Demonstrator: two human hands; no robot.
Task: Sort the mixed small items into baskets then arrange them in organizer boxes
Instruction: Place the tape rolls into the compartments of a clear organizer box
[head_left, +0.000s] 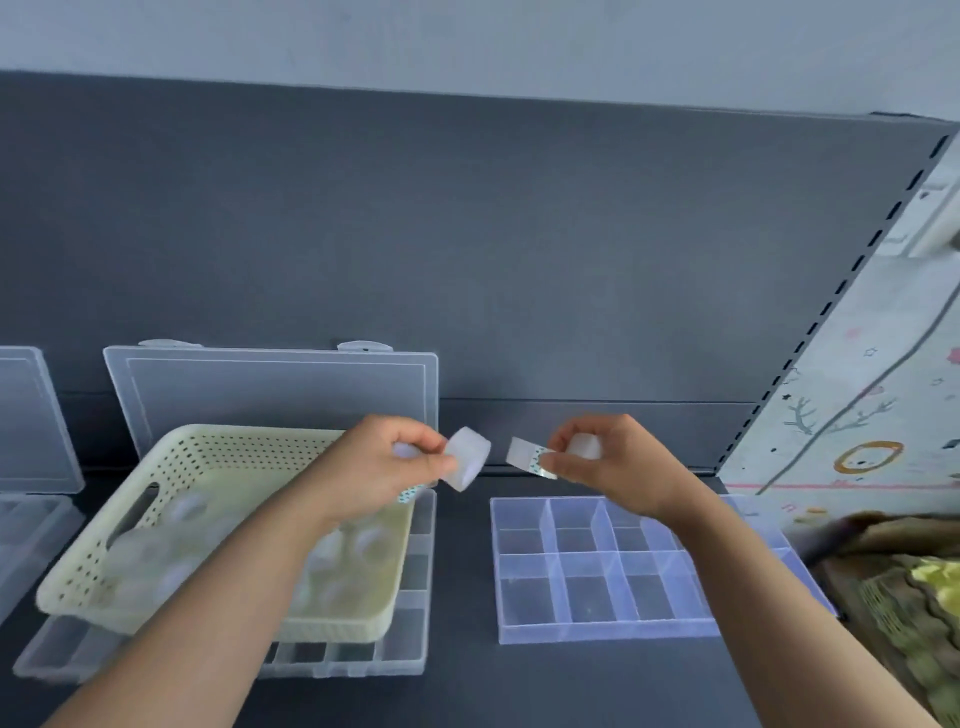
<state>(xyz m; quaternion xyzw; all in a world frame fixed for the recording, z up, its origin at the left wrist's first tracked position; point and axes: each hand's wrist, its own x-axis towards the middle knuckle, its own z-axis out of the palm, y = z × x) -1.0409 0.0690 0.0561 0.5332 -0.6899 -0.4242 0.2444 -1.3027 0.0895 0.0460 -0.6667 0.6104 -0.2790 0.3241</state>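
**Two Tape Rolls Held Above the Open Organizer**

Both hands were raised over the dark desk, each closed on a small translucent roll that looked like tape. The left hand pinched one roll between thumb and fingers, its flat face turned toward the camera. The right hand gripped a second roll with a printed strip showing at its edge; something pale also sat deeper in that palm, too blurred to name. The two rolls were near each other but apart.

Below the left forearm, a cream perforated basket rested tilted on an open clear organizer, with more translucent rolls lying in it. Below the right hand sat a clear organizer box with divided compartments, all apparently bare.

The step in hand appeared to be moving rolls from basket to compartments. To do it well, each roll should probably be lowered flat into its own cell rather than dropped, since a round roll could bounce or wheel into a neighbouring cell. Filling from the far row forward would keep the wrists clear of pieces already placed.
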